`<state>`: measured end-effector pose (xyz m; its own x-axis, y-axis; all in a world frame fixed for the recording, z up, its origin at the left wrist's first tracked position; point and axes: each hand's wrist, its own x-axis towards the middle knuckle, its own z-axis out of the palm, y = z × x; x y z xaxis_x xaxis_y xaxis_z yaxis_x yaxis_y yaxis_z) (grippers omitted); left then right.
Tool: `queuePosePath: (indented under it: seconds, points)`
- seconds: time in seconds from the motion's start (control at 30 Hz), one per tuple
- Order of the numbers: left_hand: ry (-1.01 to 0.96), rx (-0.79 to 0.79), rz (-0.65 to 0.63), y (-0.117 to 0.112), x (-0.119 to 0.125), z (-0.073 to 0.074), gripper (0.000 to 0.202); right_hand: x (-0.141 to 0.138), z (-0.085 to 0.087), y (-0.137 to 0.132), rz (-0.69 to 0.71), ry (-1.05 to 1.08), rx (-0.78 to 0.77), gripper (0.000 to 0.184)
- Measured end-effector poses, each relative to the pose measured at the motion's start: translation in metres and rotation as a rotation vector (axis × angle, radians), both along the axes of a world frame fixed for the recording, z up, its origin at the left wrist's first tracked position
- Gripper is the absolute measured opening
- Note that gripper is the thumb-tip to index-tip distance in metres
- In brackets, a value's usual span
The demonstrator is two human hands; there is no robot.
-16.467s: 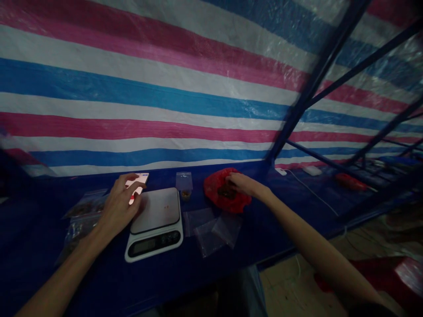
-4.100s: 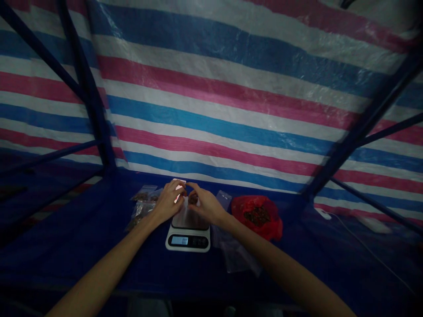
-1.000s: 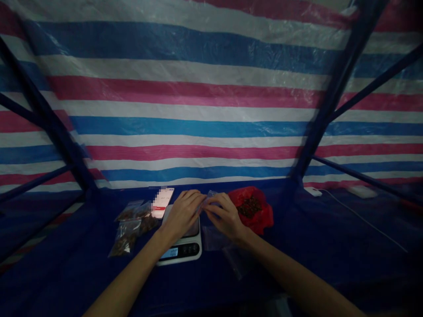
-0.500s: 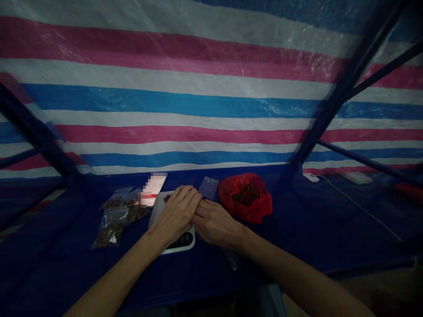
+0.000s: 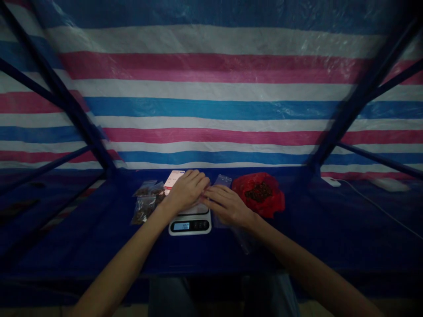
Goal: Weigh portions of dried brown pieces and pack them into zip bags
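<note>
My left hand (image 5: 187,192) lies over the platform of a white digital scale (image 5: 191,225), fingers bent and pressed together. My right hand (image 5: 228,205) is just right of it, its fingertips meeting the left hand's at the scale's right edge. What the fingers pinch is hidden. The scale's display is lit. A small clear zip bag (image 5: 222,180) shows just behind my right hand. A red plastic bag (image 5: 261,197) holding dark brown pieces lies open to the right.
Several filled clear bags (image 5: 145,203) lie left of the scale, and a lit phone (image 5: 173,178) lies behind it. Empty clear bags (image 5: 243,240) lie under my right forearm. A white charger (image 5: 330,181) with a cable sits at right. Dark metal frame bars and a striped tarp surround the blue shelf.
The view has shifted, so the scale's lit display is uncovered again. Both hands stay together over the scale; the right hand has moved slightly up towards the small clear bag.
</note>
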<state>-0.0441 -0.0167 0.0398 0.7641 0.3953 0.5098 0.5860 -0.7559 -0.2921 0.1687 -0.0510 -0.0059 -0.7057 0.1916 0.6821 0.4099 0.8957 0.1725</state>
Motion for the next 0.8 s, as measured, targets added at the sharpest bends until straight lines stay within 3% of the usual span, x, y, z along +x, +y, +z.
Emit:
queuePosePath:
  seconds: [0.07,0.13,0.2,0.27,0.33,0.5,0.63,0.73,0.8]
  points:
    - [-0.063,-0.005,0.121,0.015,-0.022,0.005,0.025,0.0,0.002,0.003,-0.014,0.079,-0.025,0.031]
    - [-0.151,-0.046,0.224,0.029,-0.044,0.003,0.03,-0.007,0.001,0.01,-0.069,0.159,-0.176,0.028]
    - [-0.26,-0.119,0.267,0.039,-0.062,-0.007,0.035,-0.021,-0.003,0.021,-0.14,0.235,-0.392,0.03]
    - [-0.328,-0.183,0.265,0.045,-0.071,-0.02,0.034,-0.038,-0.007,0.034,-0.202,0.26,-0.553,0.044]
    - [-0.363,-0.209,0.245,0.047,-0.071,-0.031,0.03,-0.054,-0.01,0.047,-0.26,0.227,-0.621,0.056]
    - [-0.434,-0.193,0.188,0.049,-0.064,-0.042,0.023,-0.071,-0.01,0.06,-0.293,0.211,-0.707,0.035]
    - [-0.454,-0.201,0.171,0.048,-0.061,-0.044,0.024,-0.057,-0.008,0.054,-0.111,0.409,-0.858,0.023]
    - [-0.452,-0.216,0.172,0.043,-0.051,-0.044,0.013,-0.038,-0.009,0.046,0.021,0.609,-0.977,0.03]
    - [-0.442,-0.222,0.154,0.038,-0.039,-0.041,0.008,-0.025,-0.009,0.04,0.032,0.728,-1.009,0.038]
